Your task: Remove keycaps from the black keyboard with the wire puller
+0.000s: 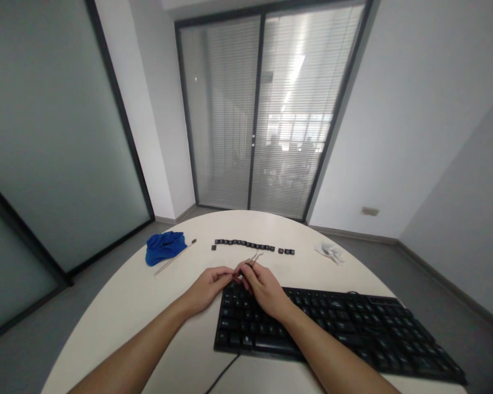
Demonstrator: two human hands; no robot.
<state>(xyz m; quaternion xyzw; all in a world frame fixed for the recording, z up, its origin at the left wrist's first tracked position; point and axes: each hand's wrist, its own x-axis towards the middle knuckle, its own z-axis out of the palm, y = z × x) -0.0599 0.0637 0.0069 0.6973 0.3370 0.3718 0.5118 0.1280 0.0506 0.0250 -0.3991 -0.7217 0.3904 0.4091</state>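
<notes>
A black keyboard [340, 323] lies on the pale round table [181, 350]. Above its upper left corner my two hands meet. My right hand [267, 287] is closed round a thin, light-coloured tool [254, 257] with pronged ends pointing away from me. My left hand [209, 284] is closed, its thumb and forefinger pinched together beside the right fingertips; what they hold is too small to make out. Beyond the hands, small black keycaps [246, 244] stand in a row, with one [213, 248] just below the left end.
A blue cloth [164, 247] lies at the left, with a thin brush [176, 257] beside it. At the right is a crumpled white cloth or tissue [331, 253]. A black cable [222, 374] runs from the keyboard's near edge towards me.
</notes>
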